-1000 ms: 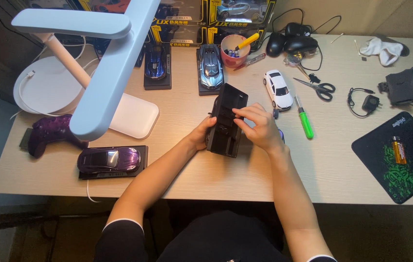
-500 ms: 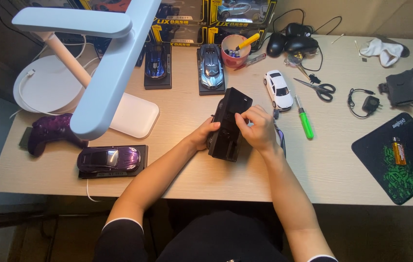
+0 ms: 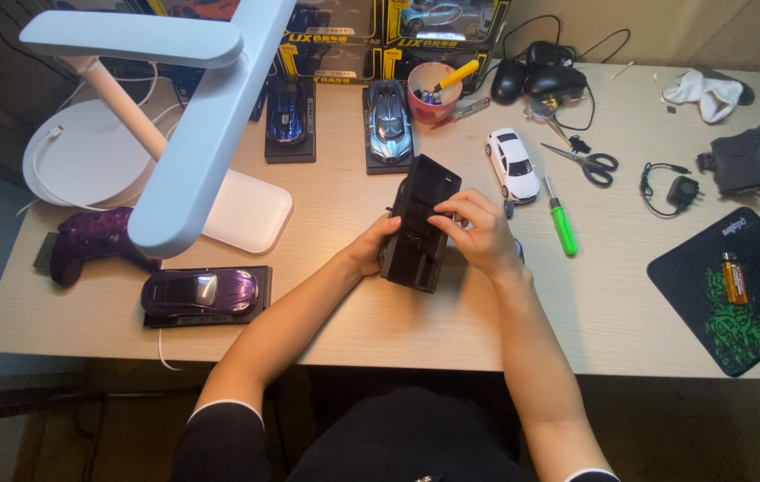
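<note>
Matte black plastic base (image 3: 419, 223), oblong, gripped in left hand (image 3: 369, 250) and right hand (image 3: 480, 234) fingers near pale wood-grain desk (image 3: 612, 303) front edge.

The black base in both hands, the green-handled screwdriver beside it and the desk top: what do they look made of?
Black base: probably moulded plastic, matt, with ribs and recesses, held between the left hand and right hand. Green-handled screwdriver: glossy, seemingly translucent plastic handle with a thin grey shaft, likely metal. Desk top: pale wood-grain surface, smooth; whether laminate or solid wood cannot be told.
</note>
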